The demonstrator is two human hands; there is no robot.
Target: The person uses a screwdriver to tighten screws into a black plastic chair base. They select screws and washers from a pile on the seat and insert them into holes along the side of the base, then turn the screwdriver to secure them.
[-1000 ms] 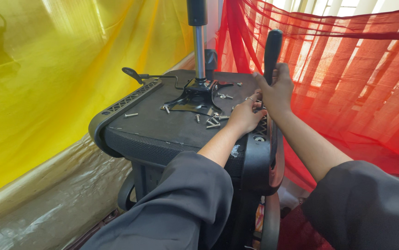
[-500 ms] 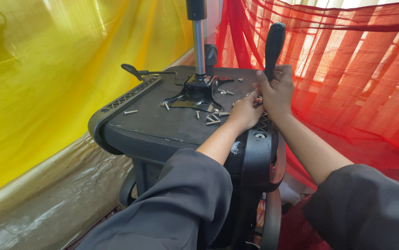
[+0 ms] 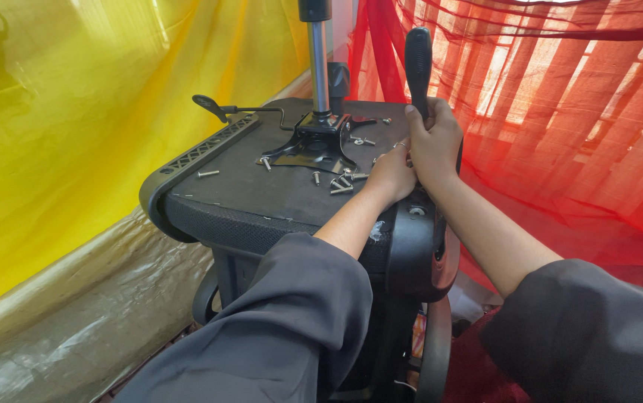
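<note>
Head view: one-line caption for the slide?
Right hand grips a black tool handle while left hand steadies it on an upturned office chair seat strewn with screws.

Black chair seat point(image 3: 261, 198), silver screws point(image 3: 340, 183), yellow curtain point(image 3: 75, 134), red curtain point(image 3: 560, 112).

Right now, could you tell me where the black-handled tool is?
In the head view, the black-handled tool stands upright right of centre, held by the right hand, beside the metal post.
</note>
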